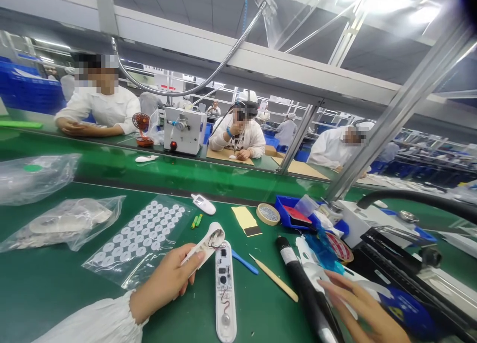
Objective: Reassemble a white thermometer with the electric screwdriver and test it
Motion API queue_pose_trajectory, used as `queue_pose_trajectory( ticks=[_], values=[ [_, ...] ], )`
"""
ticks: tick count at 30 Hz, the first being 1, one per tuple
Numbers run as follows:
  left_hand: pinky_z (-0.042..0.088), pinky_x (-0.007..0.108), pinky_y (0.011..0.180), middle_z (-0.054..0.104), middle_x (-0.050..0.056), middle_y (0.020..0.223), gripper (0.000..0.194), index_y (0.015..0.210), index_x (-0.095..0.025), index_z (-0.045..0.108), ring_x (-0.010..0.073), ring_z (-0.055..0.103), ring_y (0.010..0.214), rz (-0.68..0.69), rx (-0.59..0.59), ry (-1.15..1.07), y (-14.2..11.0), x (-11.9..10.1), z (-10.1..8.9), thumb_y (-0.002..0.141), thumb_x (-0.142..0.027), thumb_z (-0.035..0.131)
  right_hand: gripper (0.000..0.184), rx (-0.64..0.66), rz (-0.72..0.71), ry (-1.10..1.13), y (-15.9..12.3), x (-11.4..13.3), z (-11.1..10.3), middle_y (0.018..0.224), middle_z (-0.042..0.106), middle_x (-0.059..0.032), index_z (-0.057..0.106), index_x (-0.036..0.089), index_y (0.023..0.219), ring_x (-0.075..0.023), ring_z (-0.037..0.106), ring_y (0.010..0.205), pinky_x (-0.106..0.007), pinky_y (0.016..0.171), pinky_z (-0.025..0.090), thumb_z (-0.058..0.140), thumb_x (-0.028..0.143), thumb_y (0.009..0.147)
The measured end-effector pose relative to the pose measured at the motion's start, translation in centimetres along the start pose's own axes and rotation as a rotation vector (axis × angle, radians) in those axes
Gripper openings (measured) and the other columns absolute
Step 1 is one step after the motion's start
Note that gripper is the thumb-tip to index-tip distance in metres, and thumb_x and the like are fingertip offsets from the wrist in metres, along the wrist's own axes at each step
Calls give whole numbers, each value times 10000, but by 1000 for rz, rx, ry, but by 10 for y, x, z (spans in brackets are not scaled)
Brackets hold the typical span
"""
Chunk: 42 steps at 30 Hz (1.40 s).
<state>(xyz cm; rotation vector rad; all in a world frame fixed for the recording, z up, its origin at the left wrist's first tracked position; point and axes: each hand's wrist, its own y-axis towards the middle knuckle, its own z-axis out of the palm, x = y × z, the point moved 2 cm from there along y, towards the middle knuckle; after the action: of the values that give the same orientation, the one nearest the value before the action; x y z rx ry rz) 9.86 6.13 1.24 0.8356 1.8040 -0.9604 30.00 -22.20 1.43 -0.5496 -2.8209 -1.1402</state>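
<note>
My left hand [169, 273] is closed on a white curved plastic housing shell [203, 248], thumb on its side. Thin wires run from this shell to the other housing half [225, 303], which lies open on the green mat and shows a circuit board, red wires and a round metal part. My right hand [367, 306] has its fingers stretched out beside a black electric screwdriver [303, 288]; I see nothing held in it. Between the hands lie a blue plastic pry tool [245, 262] and a pointed wooden stick [276, 279].
At left are a bag of white parts [67, 221] and a sheet of round stickers [139, 234]. Ahead lie a white handheld device [203, 204], green batteries [196, 221], a tape roll [268, 214] and a blue bin [294, 211]. Several people sit across the green conveyor [179, 176].
</note>
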Motion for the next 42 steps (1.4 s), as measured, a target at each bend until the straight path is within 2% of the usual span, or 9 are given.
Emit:
queue_pose_trajectory(
  ticks=[4,7,10,15,23,26,28,35,42],
  values=[
    [322,194,485,488,-27,572,285,856,-186,559,106,452,491,207,-102,180,-8,-7,5,864,-420,396,291,-52,250,310,49,68,28,1004,612,-33,613,229,1015,-153,608,874,-198,681,526,494,419,831],
    [336,198,558,575,-14,675,194,890,-206,564,125,517,606,266,-150,245,-15,-9,9,861,-340,427,503,185,348,574,89,114,72,1158,521,-58,482,232,1217,-174,568,937,-246,726,505,506,501,793],
    [339,209,565,612,-6,716,152,893,-209,567,144,545,632,297,-195,340,-15,-4,10,845,-279,442,534,439,438,707,116,135,112,958,589,-46,531,207,1143,-153,569,756,-225,627,456,481,578,763],
    [389,269,567,653,77,735,241,867,-163,599,241,609,673,275,-258,517,-11,7,5,856,-298,399,459,475,479,727,126,136,148,566,506,-4,541,143,592,-100,452,570,-189,534,327,486,575,737],
    [475,336,693,669,57,990,590,1336,-280,292,285,642,820,472,-90,608,-35,-15,24,821,-520,448,505,537,596,753,117,112,173,472,440,7,459,146,511,-77,359,455,-197,459,277,489,629,655],
    [472,228,636,683,-28,833,602,1283,-305,368,188,641,737,410,-224,584,-39,-16,-1,755,-514,568,510,598,556,733,115,109,170,525,484,2,495,143,566,-88,400,491,-196,475,291,471,640,676],
    [459,205,692,659,-23,885,313,1117,-266,525,145,615,778,329,-368,621,-39,-9,-35,828,-387,521,499,604,534,698,114,109,168,589,529,-7,513,145,596,-106,448,552,-199,510,308,471,634,686],
    [455,371,776,564,61,969,171,965,-112,544,168,556,851,-43,-729,875,-36,36,-160,873,-233,466,442,563,475,657,111,117,170,762,601,-9,579,188,738,-162,528,731,-231,626,355,441,607,710],
    [454,396,819,594,43,925,175,922,-114,579,173,567,881,-65,-715,815,-22,57,-193,840,-263,540,410,511,436,680,108,118,168,832,608,-11,588,200,758,-171,545,817,-252,729,390,434,577,711]
  ],
)
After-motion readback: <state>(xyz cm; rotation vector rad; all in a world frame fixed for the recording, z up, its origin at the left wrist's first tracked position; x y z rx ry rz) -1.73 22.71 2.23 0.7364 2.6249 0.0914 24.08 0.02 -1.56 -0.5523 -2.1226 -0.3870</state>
